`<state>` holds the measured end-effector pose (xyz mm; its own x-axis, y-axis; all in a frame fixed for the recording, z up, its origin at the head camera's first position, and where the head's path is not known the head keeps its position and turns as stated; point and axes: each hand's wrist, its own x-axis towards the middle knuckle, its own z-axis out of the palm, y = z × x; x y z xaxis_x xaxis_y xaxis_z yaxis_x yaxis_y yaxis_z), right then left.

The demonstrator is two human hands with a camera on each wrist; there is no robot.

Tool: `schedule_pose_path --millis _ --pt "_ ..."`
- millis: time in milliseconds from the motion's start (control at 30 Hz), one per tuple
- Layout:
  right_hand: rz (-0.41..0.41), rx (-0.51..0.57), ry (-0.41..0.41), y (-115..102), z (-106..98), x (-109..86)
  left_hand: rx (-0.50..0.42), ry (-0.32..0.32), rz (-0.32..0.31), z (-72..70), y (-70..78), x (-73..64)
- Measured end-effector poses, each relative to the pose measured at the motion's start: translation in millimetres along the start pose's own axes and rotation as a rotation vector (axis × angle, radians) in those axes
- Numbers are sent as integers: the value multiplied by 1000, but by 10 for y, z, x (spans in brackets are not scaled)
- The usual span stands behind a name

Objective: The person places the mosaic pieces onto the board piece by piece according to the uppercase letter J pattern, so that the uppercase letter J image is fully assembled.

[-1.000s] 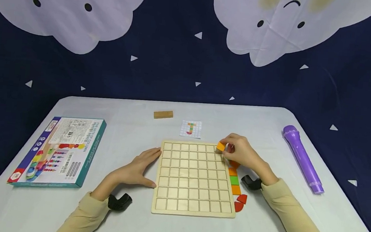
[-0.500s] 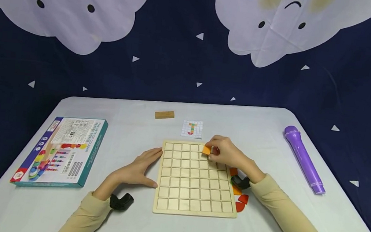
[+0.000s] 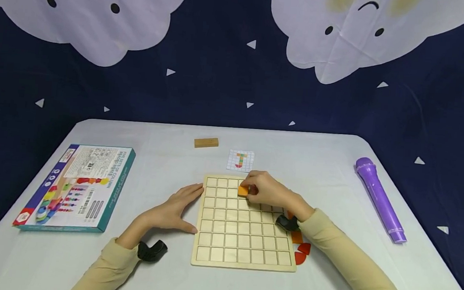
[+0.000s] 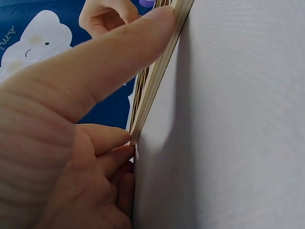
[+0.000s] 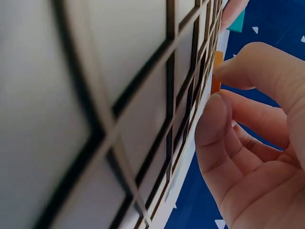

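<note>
A wooden grid board lies on the table in the head view. My right hand pinches an orange square tile between thumb and fingers over the upper middle squares. The right wrist view shows that orange tile at the fingertips, right at the grid surface. My left hand rests at the board's left edge with fingers straight and spread; in the left wrist view its thumb and fingertips touch the board's side. Beside the board's right edge lie an orange tile and two red curved pieces; my right wrist hides others.
Behind the board lies a small card printed with a coloured J-shaped pattern, near a wooden block. A boxed toy lies at left, a purple tube with a wider head at right. Black wrist cameras sit on both wrists.
My right hand has carried the orange tile leftward from the board's upper right corner to its upper middle squares. The left hand has stayed at the left edge.
</note>
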<state>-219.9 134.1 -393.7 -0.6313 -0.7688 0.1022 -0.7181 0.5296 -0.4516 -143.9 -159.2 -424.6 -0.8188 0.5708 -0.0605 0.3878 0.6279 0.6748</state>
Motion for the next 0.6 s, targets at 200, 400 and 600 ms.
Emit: schedule_pose_path --millis 200,400,600 --pt "-24 21 -45 -8 25 70 4 -1 1 -2 -3 6" --pt "-29 9 -77 -30 29 121 7 -2 -9 -4 -7 6" --pt "-43 0 -93 -64 42 163 5 -4 -7 -10 -6 7"
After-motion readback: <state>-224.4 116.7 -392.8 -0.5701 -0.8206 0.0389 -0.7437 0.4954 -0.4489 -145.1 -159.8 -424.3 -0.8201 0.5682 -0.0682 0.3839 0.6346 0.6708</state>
